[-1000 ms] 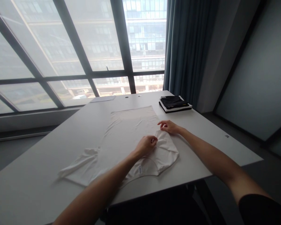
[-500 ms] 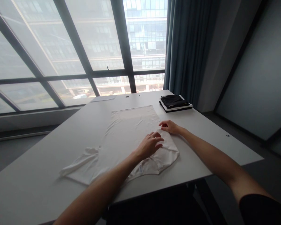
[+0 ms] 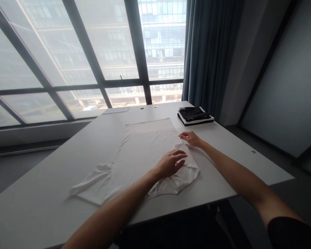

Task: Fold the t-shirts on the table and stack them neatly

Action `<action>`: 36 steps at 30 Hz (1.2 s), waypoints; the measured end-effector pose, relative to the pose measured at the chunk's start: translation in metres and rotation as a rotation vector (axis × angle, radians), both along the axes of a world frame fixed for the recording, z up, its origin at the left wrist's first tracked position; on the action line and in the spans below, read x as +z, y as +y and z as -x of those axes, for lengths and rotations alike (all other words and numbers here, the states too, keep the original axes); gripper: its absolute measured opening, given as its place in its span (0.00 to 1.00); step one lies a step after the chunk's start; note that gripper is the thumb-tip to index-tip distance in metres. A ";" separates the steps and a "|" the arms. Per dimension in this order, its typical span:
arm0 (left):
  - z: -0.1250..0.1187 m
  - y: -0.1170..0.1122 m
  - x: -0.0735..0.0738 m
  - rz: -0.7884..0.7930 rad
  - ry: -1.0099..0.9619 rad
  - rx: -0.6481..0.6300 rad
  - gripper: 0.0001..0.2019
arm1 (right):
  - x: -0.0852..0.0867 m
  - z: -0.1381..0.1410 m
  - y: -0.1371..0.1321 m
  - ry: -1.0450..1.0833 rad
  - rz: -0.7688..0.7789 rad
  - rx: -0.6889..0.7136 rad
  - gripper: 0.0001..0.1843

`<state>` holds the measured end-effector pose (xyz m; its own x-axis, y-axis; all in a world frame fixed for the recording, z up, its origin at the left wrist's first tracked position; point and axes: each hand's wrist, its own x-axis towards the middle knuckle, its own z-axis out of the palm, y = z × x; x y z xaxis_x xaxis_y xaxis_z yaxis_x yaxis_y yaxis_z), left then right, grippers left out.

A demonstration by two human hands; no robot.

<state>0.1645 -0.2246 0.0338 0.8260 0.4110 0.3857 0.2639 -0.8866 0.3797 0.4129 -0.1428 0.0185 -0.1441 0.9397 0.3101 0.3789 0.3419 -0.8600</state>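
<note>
A white T-shirt (image 3: 145, 145) lies spread on the white table, its hem toward the window and its collar toward me. Its left sleeve (image 3: 93, 181) sticks out, wrinkled, while the fabric on the right side is folded inward. My left hand (image 3: 171, 163) rests over this folded part with its fingers apart, holding nothing. At the shirt's right edge is my right hand (image 3: 191, 138), fingers curled and pinched on the cloth; the fingertips show only in part. My left forearm hides some of the shirt near the collar.
A stack of folded black and white clothes (image 3: 195, 115) sits at the table's far right. A flat pale sheet (image 3: 116, 110) lies near the far left edge of the table (image 3: 223, 152). Beyond are a window and a blue curtain (image 3: 209, 58).
My left hand has shifted slightly right over the folded cloth. My right hand has moved a little up and right along the shirt's edge. The view has also shifted slightly.
</note>
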 end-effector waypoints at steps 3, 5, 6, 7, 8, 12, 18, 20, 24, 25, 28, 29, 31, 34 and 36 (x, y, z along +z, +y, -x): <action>-0.001 -0.005 0.001 0.055 0.060 -0.188 0.22 | 0.013 -0.006 -0.007 0.180 0.126 0.109 0.29; -0.001 -0.008 0.002 0.095 0.116 -0.292 0.26 | 0.017 -0.009 -0.014 0.351 0.342 0.313 0.33; -0.001 -0.010 0.002 0.112 0.137 -0.333 0.28 | 0.017 -0.009 -0.017 0.422 0.461 0.415 0.34; -0.002 -0.011 0.003 0.127 0.158 -0.367 0.28 | 0.016 -0.009 -0.019 0.469 0.563 0.490 0.34; -0.002 -0.012 0.003 0.138 0.179 -0.394 0.28 | 0.013 -0.008 -0.019 0.487 0.637 0.524 0.33; -0.003 -0.015 0.002 0.150 0.261 -0.452 0.27 | -0.001 -0.005 -0.011 0.563 0.711 0.355 0.26; -0.003 -0.016 0.002 0.110 0.246 -0.450 0.28 | -0.007 -0.010 0.005 0.357 0.221 -0.051 0.21; -0.004 -0.016 0.002 0.069 0.206 -0.387 0.27 | -0.008 -0.010 0.007 0.236 0.090 -0.112 0.19; -0.005 -0.010 -0.006 -0.010 0.189 -0.029 0.28 | -0.017 0.000 0.006 0.049 -0.013 -0.093 0.18; -0.005 -0.008 -0.009 -0.015 0.221 0.062 0.29 | -0.021 0.004 0.006 -0.075 -0.030 -0.079 0.21; -0.001 -0.003 -0.018 -0.010 0.329 0.203 0.33 | -0.032 0.012 0.006 -0.447 -0.036 -0.074 0.30; -0.001 -0.001 -0.020 -0.010 0.341 0.215 0.33 | -0.035 0.013 0.007 -0.507 -0.030 -0.087 0.32; 0.000 -0.001 -0.021 -0.018 0.326 0.220 0.32 | -0.037 0.013 0.008 -0.505 -0.033 -0.119 0.31; -0.001 -0.001 -0.019 -0.030 0.269 0.252 0.29 | -0.031 0.008 0.009 -0.482 -0.104 -0.182 0.25; -0.002 -0.003 -0.016 -0.041 0.258 0.262 0.25 | -0.026 0.006 0.009 -0.466 -0.160 -0.225 0.22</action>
<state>0.1661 -0.2278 0.0177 0.7673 0.6098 0.1986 0.5662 -0.7895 0.2369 0.4065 -0.1341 -0.0071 -0.1016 0.9093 0.4035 0.7864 0.3218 -0.5272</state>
